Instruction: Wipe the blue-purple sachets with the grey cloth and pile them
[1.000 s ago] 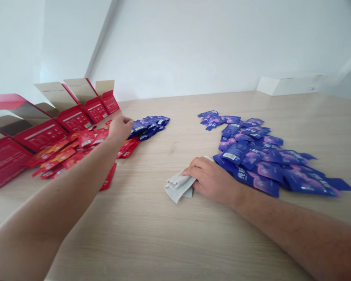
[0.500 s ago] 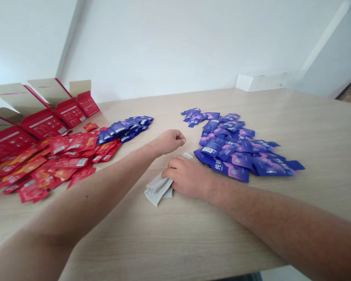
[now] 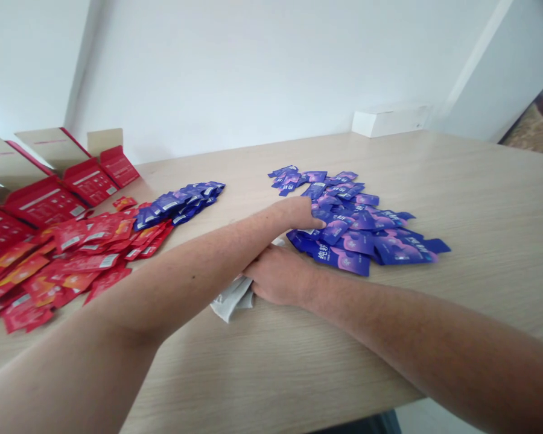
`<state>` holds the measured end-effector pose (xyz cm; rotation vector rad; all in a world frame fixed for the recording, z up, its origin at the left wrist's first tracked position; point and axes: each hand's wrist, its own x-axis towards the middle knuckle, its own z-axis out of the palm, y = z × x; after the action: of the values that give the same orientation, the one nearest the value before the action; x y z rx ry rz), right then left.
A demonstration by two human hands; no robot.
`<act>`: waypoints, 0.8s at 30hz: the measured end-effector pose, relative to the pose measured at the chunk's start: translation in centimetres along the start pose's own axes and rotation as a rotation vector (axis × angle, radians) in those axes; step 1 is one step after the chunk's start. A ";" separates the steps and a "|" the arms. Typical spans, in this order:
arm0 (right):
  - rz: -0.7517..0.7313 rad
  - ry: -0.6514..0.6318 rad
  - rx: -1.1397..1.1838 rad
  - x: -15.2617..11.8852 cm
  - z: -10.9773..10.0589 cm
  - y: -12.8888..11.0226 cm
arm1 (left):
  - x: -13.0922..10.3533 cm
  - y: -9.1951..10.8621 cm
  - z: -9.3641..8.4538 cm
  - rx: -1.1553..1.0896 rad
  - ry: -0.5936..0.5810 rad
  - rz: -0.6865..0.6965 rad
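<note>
My left hand (image 3: 298, 214) reaches across over my right hand and touches the near left side of a pile of purple sachets (image 3: 357, 241). Its thumb lies along a sachet, while its other fingers are mostly hidden, so their grip does not show. On the table below, my right hand (image 3: 280, 274) is closed on a folded pale grey cloth (image 3: 233, 299). My left forearm covers part of that cloth and the right fingertips. A small bit of pale material shows between the two hands.
Red and orange sachets (image 3: 90, 247) are heaped at left, with dark blue sachets (image 3: 181, 202) partly on them. Open red cartons (image 3: 40, 202) stand in a row behind. A white box (image 3: 387, 122) sits by the back wall. The wooden table's (image 3: 235, 374) front edge is near me.
My left hand has moved right, from above the bare table onto the purple sachets. My right hand stays on the cloth. The whole view has shifted slightly.
</note>
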<state>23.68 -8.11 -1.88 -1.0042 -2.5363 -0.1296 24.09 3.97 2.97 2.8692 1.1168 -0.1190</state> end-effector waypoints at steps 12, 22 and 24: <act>-0.006 -0.035 0.018 0.0 -0.3 0.0 | -1.1 -1.1 -0.8 -0.261 -0.019 -0.075; -0.003 -0.085 0.043 0.1 -0.3 -0.3 | -5.1 -5.4 -0.1 -0.760 0.278 -0.173; -0.012 -0.087 0.042 0.2 -0.4 -0.5 | -6.5 -7.4 0.3 -0.894 0.362 -0.206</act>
<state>23.35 -8.46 -1.44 -0.9986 -2.6122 -0.0368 14.28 5.00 3.11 2.0063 1.1167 0.7225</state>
